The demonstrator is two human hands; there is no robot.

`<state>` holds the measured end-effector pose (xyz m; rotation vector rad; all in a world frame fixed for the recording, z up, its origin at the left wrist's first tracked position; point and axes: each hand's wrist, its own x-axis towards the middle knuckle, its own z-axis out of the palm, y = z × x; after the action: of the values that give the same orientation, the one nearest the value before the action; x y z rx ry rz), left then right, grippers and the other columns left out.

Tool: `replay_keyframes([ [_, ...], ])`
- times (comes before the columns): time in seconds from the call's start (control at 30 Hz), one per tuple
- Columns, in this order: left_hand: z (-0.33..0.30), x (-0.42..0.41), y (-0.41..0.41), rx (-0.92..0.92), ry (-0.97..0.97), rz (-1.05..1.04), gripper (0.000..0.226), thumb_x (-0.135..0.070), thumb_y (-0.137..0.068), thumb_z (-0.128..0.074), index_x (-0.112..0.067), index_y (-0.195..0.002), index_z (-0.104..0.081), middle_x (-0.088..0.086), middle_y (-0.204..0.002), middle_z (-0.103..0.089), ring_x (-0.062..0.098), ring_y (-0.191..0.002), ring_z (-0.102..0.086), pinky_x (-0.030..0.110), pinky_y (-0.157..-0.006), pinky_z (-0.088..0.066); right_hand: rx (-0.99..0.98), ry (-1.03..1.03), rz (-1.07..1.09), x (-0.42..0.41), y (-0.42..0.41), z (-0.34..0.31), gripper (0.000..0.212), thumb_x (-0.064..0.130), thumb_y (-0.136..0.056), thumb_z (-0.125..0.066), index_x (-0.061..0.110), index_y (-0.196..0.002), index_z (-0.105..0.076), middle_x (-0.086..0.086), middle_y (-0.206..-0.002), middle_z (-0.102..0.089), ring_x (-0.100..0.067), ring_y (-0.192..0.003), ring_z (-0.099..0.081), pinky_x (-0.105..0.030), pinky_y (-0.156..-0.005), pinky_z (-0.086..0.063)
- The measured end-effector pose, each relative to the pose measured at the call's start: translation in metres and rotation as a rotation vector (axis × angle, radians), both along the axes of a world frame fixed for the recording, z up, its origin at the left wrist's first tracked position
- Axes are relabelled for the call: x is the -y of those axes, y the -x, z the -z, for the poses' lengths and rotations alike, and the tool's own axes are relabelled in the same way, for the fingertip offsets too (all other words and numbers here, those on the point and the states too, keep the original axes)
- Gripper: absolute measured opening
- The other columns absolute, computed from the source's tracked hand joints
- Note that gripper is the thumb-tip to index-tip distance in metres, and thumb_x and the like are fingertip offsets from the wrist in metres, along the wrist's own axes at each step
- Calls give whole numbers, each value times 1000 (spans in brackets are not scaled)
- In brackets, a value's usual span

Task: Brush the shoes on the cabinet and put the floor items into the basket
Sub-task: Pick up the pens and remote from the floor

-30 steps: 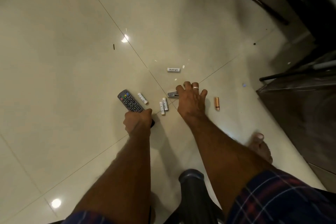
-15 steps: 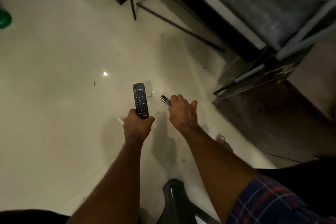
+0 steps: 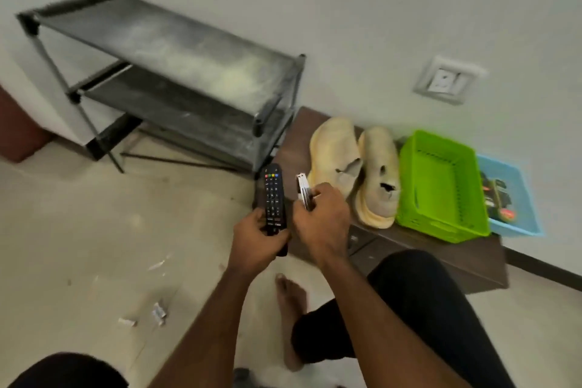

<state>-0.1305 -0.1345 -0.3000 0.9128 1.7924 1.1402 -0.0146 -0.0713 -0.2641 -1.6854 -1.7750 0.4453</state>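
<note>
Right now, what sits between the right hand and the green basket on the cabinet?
In the head view, the pair of cream shoes stands on the cabinet between the right hand, which grips a small metal tool, and the green basket.

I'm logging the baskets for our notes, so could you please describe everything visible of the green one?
The green basket is a bright, rectangular, plastic-looking tub with slotted walls. It stands upright on the brown cabinet, between the cream shoes and a blue basket. It appears empty, and neither hand touches it.

Open way to the basket

The green basket (image 3: 441, 186) is open on top. The shoes (image 3: 356, 167) sit just beside it, the blue tray (image 3: 516, 224) on its other side.
</note>
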Motion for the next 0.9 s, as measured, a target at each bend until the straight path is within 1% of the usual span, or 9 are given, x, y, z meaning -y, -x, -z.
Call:
replay_keyframes([
  [0.03,-10,-7,-13,-12,-21,31,27,-10,-72,-83,-24,-87,-66,-8,-77,-75,10,-67,-73,34,-57,-61,-36,-35,39,-3,-19,-15,20,33,-74,-68,20,-88,-61,2,-84,-61,-20,-77,-58,-36,-70,-48],
  [0.07,-25,-17,-30,-39,-53,78,28,-13,-71,-84,-25,-88,-66,-11,-78,-74,4,-69,-73,33,-62,-62,-68,-73,89,-8,-43,-30,19,33,-74,-68,21,-87,-62,3,-83,-62,-19,-76,-58,-34,-69,-48],
  [0.17,-67,-49,-79,-77,-129,222,29,-14,-73,-85,-25,-94,-68,-16,-81,-73,-7,-72,-70,14,-64,-55,-143,-119,277,-23,-119,-68,21,39,-73,-65,20,-82,-64,0,-77,-67,-25,-76,-63,-38,-69,-51],
  [0.23,-93,-71,-110,-98,-184,255,26,-15,-73,-83,-28,-88,-67,-19,-76,-71,-6,-72,-70,14,-65,-55,-161,-68,411,-37,-172,-85,19,36,-75,-69,20,-83,-65,-3,-79,-70,-30,-82,-65,-38,-72,-51],
  [0.3,-110,-93,-140,-162,-191,275,22,-24,-71,-83,-34,-79,-64,-22,-70,-69,-3,-72,-70,20,-67,-55,-117,31,503,-53,-219,-95,19,34,-76,-72,19,-86,-66,-6,-87,-72,-32,-91,-65,-36,-77,-48],
  [0.47,-121,-139,-186,-274,-111,305,21,-43,-64,-77,-31,-78,-65,-11,-76,-71,13,-78,-71,30,-72,-57,155,321,392,-103,-268,-76,34,34,-75,-70,5,-93,-70,-19,-97,-72,-38,-96,-68,-36,-77,-52],
  [0.6,-117,-161,-207,-322,-49,362,23,-39,-67,-80,-21,-74,-67,-6,-73,-71,17,-75,-70,30,-65,-55,269,461,250,-132,-269,-47,38,28,-80,-69,3,-107,-61,-19,-113,-66,-39,-108,-64,-38,-83,-52],
  [0.77,-109,-179,-221,-361,37,397,23,-37,-68,-78,-18,-72,-67,2,-75,-74,21,-74,-71,39,-68,-61,246,571,215,-149,-266,-6,39,29,-82,-72,6,-111,-60,-16,-119,-64,-36,-109,-63,-38,-80,-52],
  [0.9,-107,-192,-241,-361,70,390,23,-37,-70,-82,-17,-74,-71,3,-75,-74,20,-74,-72,37,-68,-61,246,591,177,-157,-275,-4,46,33,-77,-79,7,-110,-61,-15,-115,-66,-33,-108,-65,-35,-77,-51],
])
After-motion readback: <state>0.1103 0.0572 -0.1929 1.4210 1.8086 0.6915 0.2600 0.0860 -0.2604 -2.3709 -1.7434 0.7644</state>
